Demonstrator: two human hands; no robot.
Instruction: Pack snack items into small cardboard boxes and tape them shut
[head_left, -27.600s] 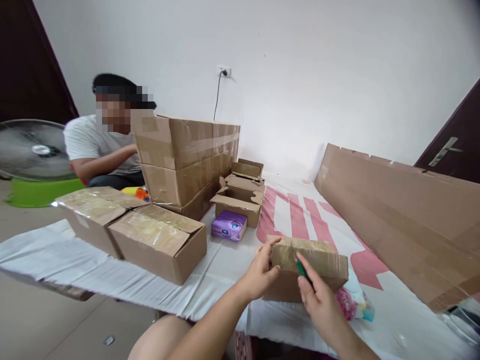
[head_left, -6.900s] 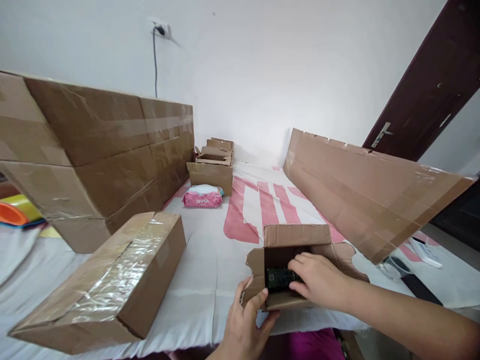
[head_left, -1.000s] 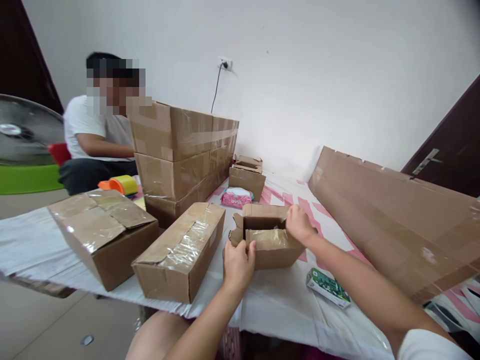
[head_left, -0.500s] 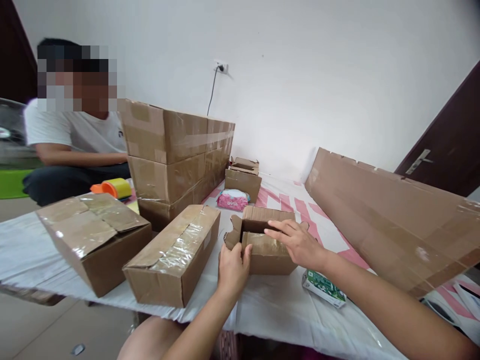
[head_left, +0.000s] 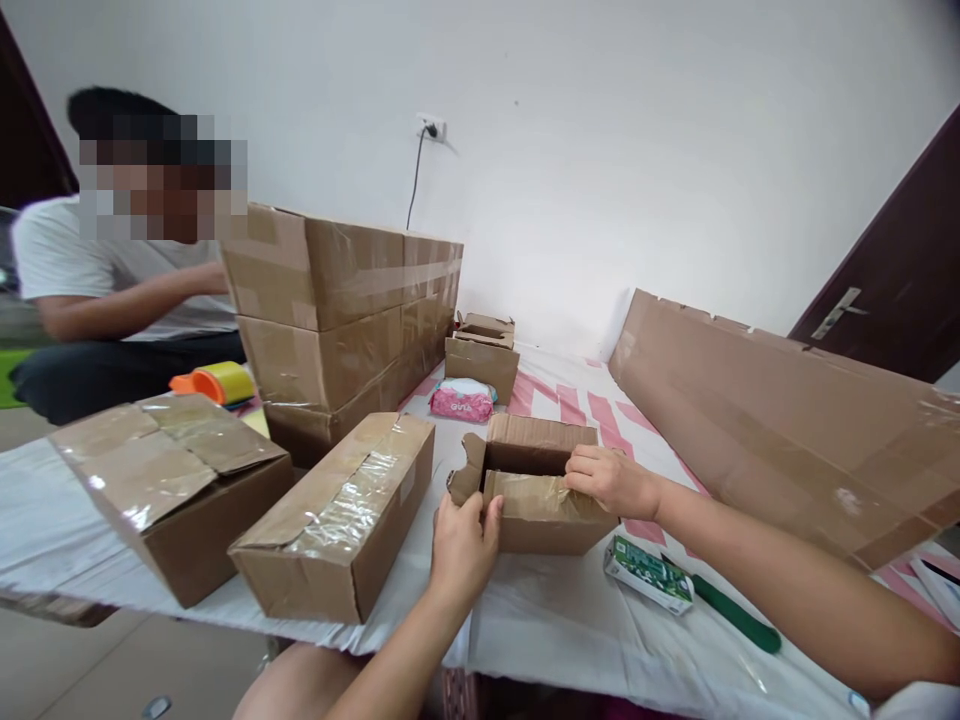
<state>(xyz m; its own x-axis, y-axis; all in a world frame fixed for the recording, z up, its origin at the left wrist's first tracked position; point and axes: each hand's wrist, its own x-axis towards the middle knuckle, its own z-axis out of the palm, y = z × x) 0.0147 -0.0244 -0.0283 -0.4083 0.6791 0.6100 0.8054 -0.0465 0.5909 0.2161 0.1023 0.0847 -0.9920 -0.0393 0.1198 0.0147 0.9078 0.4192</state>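
Observation:
An open cardboard box (head_left: 551, 530) sits in front of me with its back flap (head_left: 540, 430) upright and its notched left flap (head_left: 466, 468) sticking up. Clear tape covers the front flap, which is folded inward over part of the opening. My left hand (head_left: 463, 540) is closed on the box's front left corner, thumb against the front side. At the right end of the front flap, my right hand (head_left: 609, 482) has its fingers curled over the taped edge. A small green-and-white box (head_left: 649, 574) lies right of the carton, beside a green-handled tool (head_left: 735, 612) partly under my forearm.
Two taped cartons, a long one (head_left: 337, 520) and a wider one (head_left: 172, 480), stand at left. Behind them rise stacked cartons (head_left: 352, 275), with an orange-and-yellow tape dispenser (head_left: 217, 383) and a seated person beyond. Pink wipes (head_left: 461, 400) and a large cardboard sheet (head_left: 765, 420) are farther off.
My right hand has shifted right along the flap, and its fingers have curled in onto the edge. The green handle has come into view. My left hand stays at the corner.

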